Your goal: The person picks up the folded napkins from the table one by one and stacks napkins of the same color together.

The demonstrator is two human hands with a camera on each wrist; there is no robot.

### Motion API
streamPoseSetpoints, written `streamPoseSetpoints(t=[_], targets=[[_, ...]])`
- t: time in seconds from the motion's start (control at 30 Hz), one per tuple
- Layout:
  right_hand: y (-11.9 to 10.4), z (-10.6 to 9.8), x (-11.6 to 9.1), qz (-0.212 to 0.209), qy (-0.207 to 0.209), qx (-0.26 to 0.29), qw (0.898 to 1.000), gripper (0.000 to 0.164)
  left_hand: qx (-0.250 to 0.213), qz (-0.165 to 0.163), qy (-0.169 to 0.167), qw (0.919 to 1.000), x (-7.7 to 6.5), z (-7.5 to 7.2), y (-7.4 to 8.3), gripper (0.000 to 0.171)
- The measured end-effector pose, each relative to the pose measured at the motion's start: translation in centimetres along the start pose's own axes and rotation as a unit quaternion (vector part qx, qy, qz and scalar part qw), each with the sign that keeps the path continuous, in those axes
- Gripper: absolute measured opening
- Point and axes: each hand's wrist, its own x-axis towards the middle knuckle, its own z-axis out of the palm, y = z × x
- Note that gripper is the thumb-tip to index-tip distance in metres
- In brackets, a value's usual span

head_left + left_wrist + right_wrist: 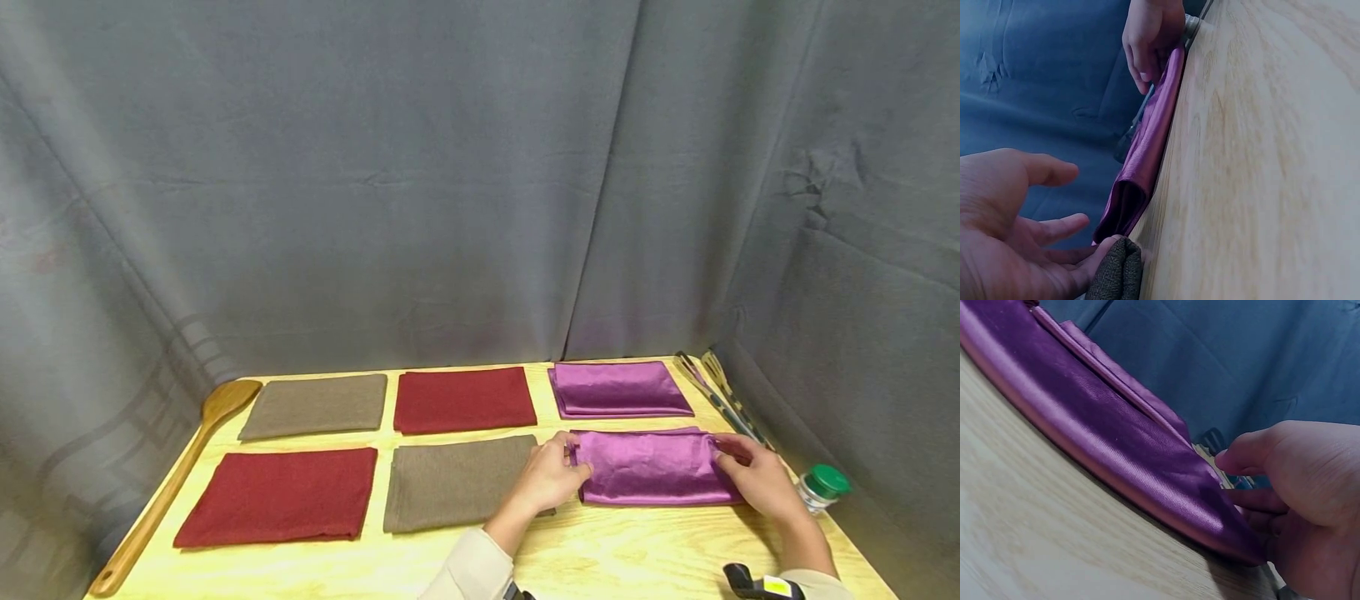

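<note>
A shiny purple folded cloth (pixel 645 467) lies at the front right of the table, between my two hands. My left hand (pixel 550 477) is at its left edge, fingers extended and thumb held apart, as the left wrist view shows; some fingers pass close by the grey-brown cloth (pixel 1115 272). At the opposite edge is my right hand (pixel 761 477), its thumb and fingers loosely extended. In the right wrist view its fingertips are right at the purple cloth's corner (pixel 1244 547). The folded layers form an open loop at the left end.
Behind lies another purple cloth (pixel 622 389). Further left are two red cloths (pixel 465 400) and a second grey-brown cloth (pixel 318 406). A wooden spoon (pixel 161 500) lines the left edge. Long-handled utensils (pixel 723 400) and a green-capped container (pixel 823 486) are at right. Grey curtains (pixel 375 183) surround the table.
</note>
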Motion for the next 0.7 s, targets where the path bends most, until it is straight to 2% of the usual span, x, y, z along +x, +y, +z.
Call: streamPoseSetpoints(t=[0.2,0.37,0.7], targets=[[-0.38,0.31,-0.06,0.008,-0.014,0.033,0.999,0.042,-0.014,-0.002,-0.002,0.9999,0.24,0.18,-0.25,0.041],[-0.72,0.29,0.11,0.024,-0.023,0.031,0.999,0.042,-0.034,-0.005,-0.011,0.9993,0.39,0.06,-0.22,0.041],[-0.84,0.61,-0.06,0.022,0.009,0.052,0.998,0.039,-0.084,-0.012,-0.015,0.9963,0.67,0.23,-0.36,0.032]])
